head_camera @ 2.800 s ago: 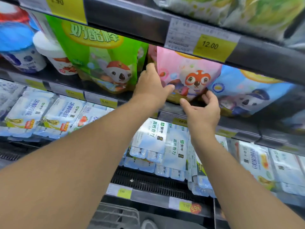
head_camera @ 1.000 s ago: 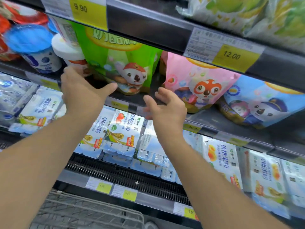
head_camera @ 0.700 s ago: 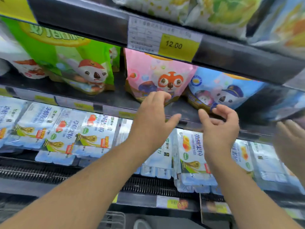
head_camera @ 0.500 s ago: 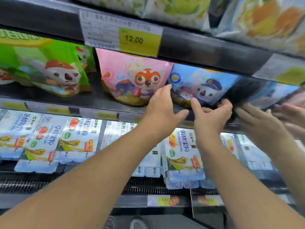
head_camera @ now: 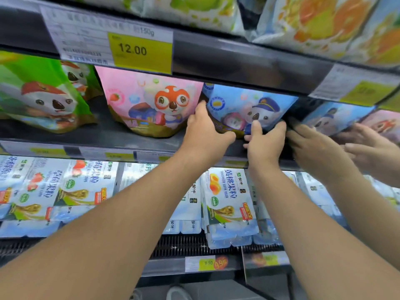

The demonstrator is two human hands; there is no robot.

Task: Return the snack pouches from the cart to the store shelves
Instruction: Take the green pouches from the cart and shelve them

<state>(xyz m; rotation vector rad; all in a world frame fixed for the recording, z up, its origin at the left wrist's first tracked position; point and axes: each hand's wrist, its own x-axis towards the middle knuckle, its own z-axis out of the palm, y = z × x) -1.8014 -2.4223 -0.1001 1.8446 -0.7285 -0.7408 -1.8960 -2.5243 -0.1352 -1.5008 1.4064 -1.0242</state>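
Note:
A blue snack pouch (head_camera: 249, 105) with a capped cartoon animal stands on the dark middle shelf (head_camera: 121, 144). My left hand (head_camera: 205, 131) holds its lower left edge, fingers at the side and thumb stretched under the base. At the pouch's lower right corner my right hand (head_camera: 266, 141) grips it, thumb on the front and fingers round the side. To its left stand a pink pouch (head_camera: 151, 105) and a green pouch (head_camera: 39, 94). The cart is out of view.
At the right a second pair of hands (head_camera: 324, 148) and another blue pouch (head_camera: 333, 118) show, seemingly a reflection in a side panel. White yoghurt packs (head_camera: 229, 202) fill the shelf below. Above hangs the upper shelf edge with a 12.00 price tag (head_camera: 138, 50).
My hands have moved rightward along the shelf, from the green pouch past the pink one, and now hold the blue pouch. The view has shifted right and closer.

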